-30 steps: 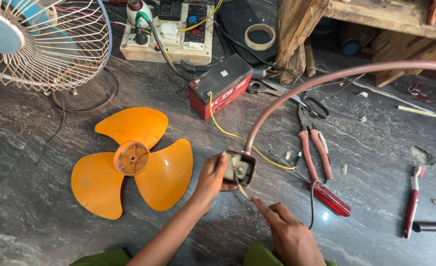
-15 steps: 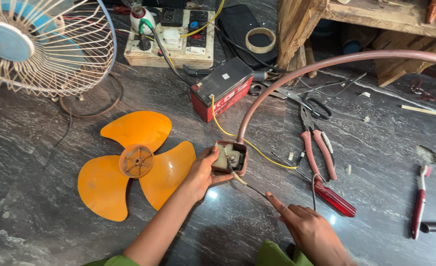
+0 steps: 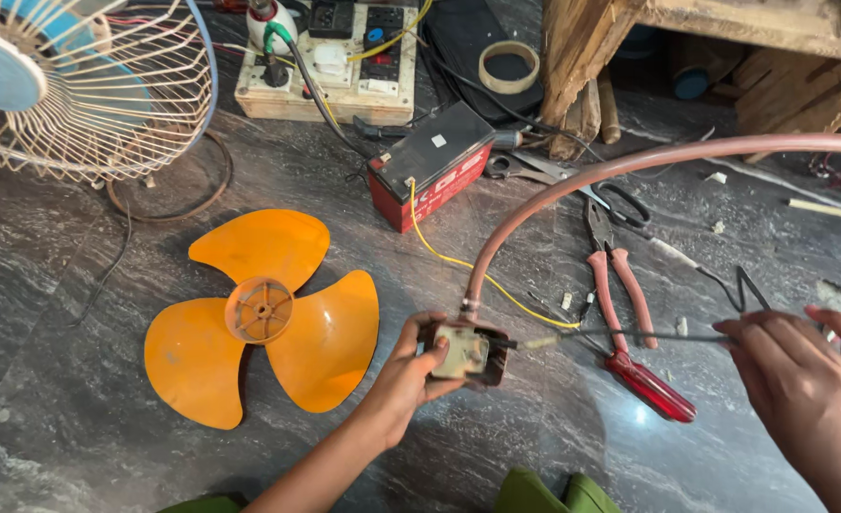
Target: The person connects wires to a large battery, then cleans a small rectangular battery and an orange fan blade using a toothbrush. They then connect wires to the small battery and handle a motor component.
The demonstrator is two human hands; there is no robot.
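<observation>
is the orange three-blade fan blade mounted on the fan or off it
Off. The orange three-blade fan blade lies flat on the dark marble floor, hub up, apart from the wire fan cage.

Both hands, left hand (image 3: 411, 375) and right hand (image 3: 810, 389), are bare, without gloves.

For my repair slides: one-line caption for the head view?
Left hand holds a small switch box; right hand pulls its wire beside an orange fan blade.

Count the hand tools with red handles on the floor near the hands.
2: red-handled pliers lying right of the small box in the left hand, and a red-handled screwdriver just below them. More may lie outside the frame.
</observation>
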